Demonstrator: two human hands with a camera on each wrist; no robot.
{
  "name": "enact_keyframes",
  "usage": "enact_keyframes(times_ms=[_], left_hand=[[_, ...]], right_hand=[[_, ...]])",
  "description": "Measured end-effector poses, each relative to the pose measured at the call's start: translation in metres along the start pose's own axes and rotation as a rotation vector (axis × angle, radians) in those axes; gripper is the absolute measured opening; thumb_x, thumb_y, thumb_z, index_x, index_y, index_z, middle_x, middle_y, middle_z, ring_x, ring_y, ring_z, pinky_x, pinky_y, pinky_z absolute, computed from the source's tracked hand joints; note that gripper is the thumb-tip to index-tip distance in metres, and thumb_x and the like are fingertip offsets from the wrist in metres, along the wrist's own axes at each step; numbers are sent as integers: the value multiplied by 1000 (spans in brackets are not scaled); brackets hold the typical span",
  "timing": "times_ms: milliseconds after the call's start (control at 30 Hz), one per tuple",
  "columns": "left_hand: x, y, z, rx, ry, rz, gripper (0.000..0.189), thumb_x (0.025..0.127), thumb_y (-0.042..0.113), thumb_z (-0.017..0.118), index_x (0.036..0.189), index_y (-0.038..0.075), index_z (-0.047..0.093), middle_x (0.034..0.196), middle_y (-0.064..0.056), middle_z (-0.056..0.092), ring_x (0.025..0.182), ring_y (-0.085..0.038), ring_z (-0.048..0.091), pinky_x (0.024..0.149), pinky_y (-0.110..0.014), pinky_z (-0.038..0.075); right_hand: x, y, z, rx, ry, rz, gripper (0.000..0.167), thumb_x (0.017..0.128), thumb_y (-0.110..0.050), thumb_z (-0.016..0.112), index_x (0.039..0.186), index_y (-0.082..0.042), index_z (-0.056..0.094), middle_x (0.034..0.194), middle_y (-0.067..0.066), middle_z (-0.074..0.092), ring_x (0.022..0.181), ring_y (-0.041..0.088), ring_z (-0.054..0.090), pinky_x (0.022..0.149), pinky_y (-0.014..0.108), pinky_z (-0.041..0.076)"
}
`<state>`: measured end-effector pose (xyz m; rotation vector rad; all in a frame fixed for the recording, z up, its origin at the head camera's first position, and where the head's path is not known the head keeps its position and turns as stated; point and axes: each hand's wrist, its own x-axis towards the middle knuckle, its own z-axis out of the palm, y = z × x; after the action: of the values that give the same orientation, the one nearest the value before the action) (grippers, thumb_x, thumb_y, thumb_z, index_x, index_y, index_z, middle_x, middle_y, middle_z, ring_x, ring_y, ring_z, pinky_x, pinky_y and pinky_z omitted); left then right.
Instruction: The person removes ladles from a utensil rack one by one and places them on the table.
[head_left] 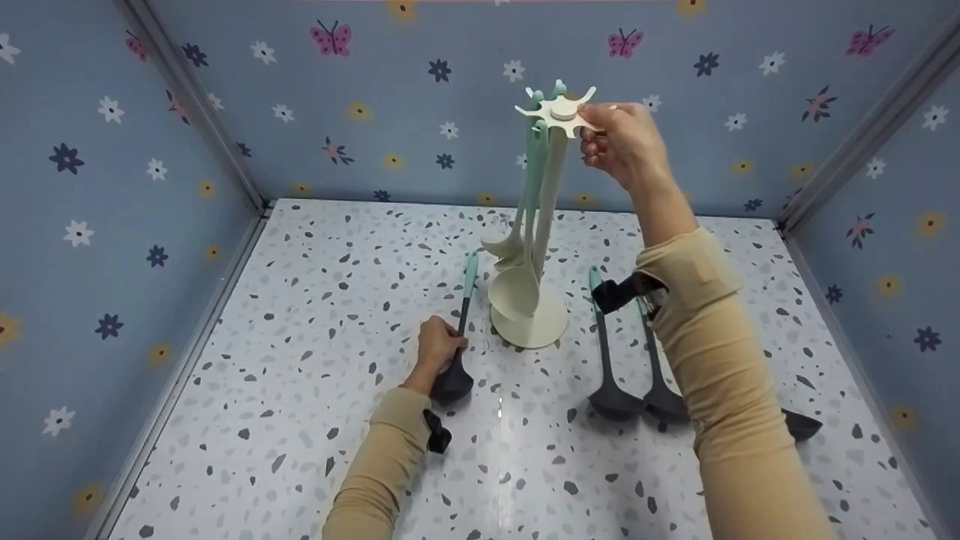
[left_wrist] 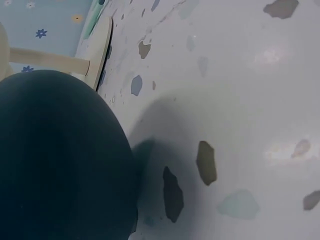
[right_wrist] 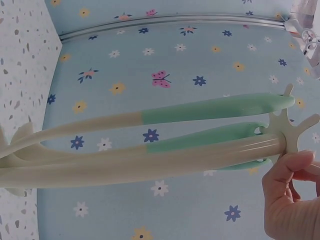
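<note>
My right hand point(head_left: 626, 142) pinches one arm of the cream hook wheel point(head_left: 562, 111) atop an upright utensil stand point(head_left: 553, 176). Several cream utensils with mint-green handles hang on its left side, among them a ladle point(head_left: 514, 292) low over the round base point(head_left: 551, 326). In the right wrist view, the thumb and fingers point(right_wrist: 290, 200) grip that hook arm beside the pole. Left of the base, my left hand point(head_left: 437, 345) holds a dark grey ladle point(head_left: 453, 384) by its shaft, its green handle end pointing away. The ladle's dark bowl point(left_wrist: 60, 160) fills much of the left wrist view.
Two dark utensils with green handles, a ladle point(head_left: 615, 403) and another point(head_left: 665, 403), lie right of the stand. A further dark piece point(head_left: 802, 426) shows past the right sleeve, mostly hidden. Flower-patterned walls point(head_left: 390, 97) enclose the speckled table point(head_left: 300, 300) at the back and sides.
</note>
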<state>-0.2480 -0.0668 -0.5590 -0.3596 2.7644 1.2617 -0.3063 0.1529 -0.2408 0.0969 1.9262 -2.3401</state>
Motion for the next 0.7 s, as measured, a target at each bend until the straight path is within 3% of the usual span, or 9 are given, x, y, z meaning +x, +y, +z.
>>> enact_keyframes(times_ms=[133,367,700], left_hand=[[-2,0,1,6,1,1,10,69,3,71,74,-5,66,67,-10,62,56,-17,54,52,-27,47],[-4,3,1,60,41,64,9,65,0,70,69,-6,64,63,-12,61,54,-21,55,52,-32,47],[-4,6,6,181,28,61,17,66,2,69,77,-4,56,68,-12,57,64,-26,57,60,-35,48]], right_hand=[[0,0,0,6,-3,0,12,87,-10,56,85,2,54,60,7,44,46,14,39,40,21,36],[2,-1,1,28,-10,-3,12,87,-8,54,82,3,52,55,7,43,42,13,38,38,21,34],[1,0,0,9,-4,-7,12,87,-9,55,84,3,54,57,7,44,43,13,38,39,21,35]])
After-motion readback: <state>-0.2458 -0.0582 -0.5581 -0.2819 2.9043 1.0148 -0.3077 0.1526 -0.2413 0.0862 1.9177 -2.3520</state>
